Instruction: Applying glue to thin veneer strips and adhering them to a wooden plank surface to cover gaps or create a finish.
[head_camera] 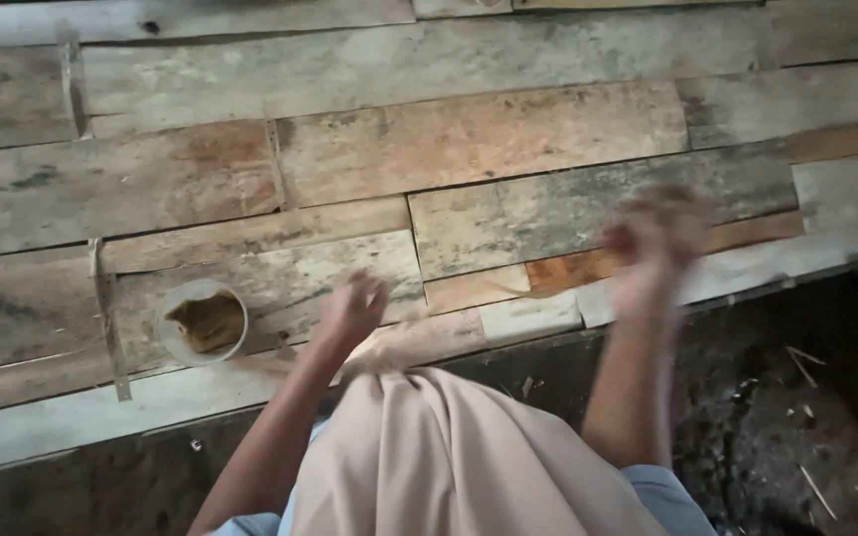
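My left hand (354,308) is curled loosely over the worn wooden planks (469,139), just above a fold of beige cloth (449,447) that covers my lap. It sits to the right of a small round white cup (203,323) holding brownish stuff. My right hand (655,246) is raised over the planks and heavily blurred by motion. Its fingers look bunched together. Whether either hand holds anything is unclear; I see nothing in them.
The plank floor of patched, weathered boards fills the upper view and ends at an edge (548,337). Below it lies dark bare ground (796,427) with scattered thin straw bits.
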